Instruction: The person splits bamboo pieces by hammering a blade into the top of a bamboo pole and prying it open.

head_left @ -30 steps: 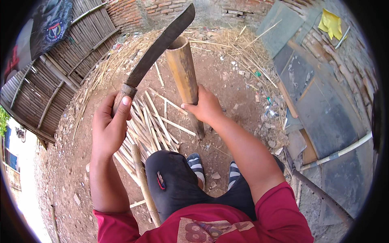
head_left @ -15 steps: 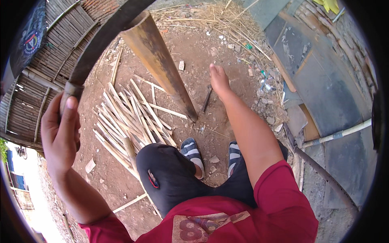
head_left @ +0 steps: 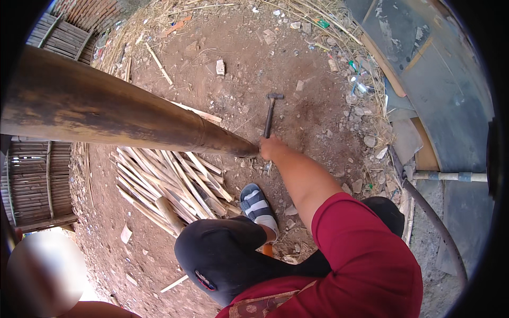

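Note:
A hammer (head_left: 270,114) with a dark handle lies along the dirt ground, its head pointing away from me. My right hand (head_left: 271,147) is closed round the handle's near end, beside the foot of a thick brown bamboo pole (head_left: 122,114). That pole slants up to the left past the frame edge, so its top is out of view. At the lower left my left hand (head_left: 42,275) is mostly blurred. A thumb tip shows there against a dark strip of the curved machete (head_left: 7,233) at the rim; the rest of the blade is hidden.
Split bamboo strips (head_left: 164,183) lie piled left of my sandalled foot (head_left: 257,206). Grey sheets (head_left: 450,106) and a dark pipe (head_left: 435,228) line the right side. Straw (head_left: 323,16) and rubble lie at the back; a woven bamboo wall (head_left: 40,180) stands left.
My right hand has come down and taken hold of the hammer handle. The bamboo pole has tipped left and nearer to me. My left hand has dropped to the lower left with the machete.

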Available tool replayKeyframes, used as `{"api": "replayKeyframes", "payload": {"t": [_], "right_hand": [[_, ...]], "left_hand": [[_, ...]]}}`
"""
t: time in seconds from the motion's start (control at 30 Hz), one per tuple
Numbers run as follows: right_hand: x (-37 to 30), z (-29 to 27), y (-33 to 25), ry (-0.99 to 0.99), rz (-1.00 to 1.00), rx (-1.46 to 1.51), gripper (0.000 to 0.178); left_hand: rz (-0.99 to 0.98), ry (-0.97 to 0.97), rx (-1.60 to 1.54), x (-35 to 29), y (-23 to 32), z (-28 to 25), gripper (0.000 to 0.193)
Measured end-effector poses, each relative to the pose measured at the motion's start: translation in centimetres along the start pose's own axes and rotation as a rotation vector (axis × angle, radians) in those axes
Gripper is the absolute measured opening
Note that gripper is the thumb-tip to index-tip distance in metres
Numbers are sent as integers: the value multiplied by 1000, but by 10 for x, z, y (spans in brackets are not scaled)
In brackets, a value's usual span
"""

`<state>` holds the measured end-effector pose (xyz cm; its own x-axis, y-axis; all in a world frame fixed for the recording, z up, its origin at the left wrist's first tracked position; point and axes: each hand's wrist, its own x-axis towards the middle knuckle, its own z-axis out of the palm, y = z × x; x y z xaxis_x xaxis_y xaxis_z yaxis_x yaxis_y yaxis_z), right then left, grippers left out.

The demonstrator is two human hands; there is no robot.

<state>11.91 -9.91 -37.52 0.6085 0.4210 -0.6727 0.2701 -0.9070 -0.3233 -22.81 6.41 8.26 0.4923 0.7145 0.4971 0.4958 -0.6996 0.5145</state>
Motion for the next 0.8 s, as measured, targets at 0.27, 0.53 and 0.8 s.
{"api": "replayKeyframes", "payload": {"t": [0.27,0.53,0.8], "right_hand": [[47,15,11,-9,-101,-136,46],[24,-10,18,106,36,90,37],[2,-13,54,181,87,66,42]], "left_hand": [[-121,-70,-61,-34,-33,55,47],[-101,-65,-61,-31,-27,50,46],[19,29,-47,14,14,0,45]]}}
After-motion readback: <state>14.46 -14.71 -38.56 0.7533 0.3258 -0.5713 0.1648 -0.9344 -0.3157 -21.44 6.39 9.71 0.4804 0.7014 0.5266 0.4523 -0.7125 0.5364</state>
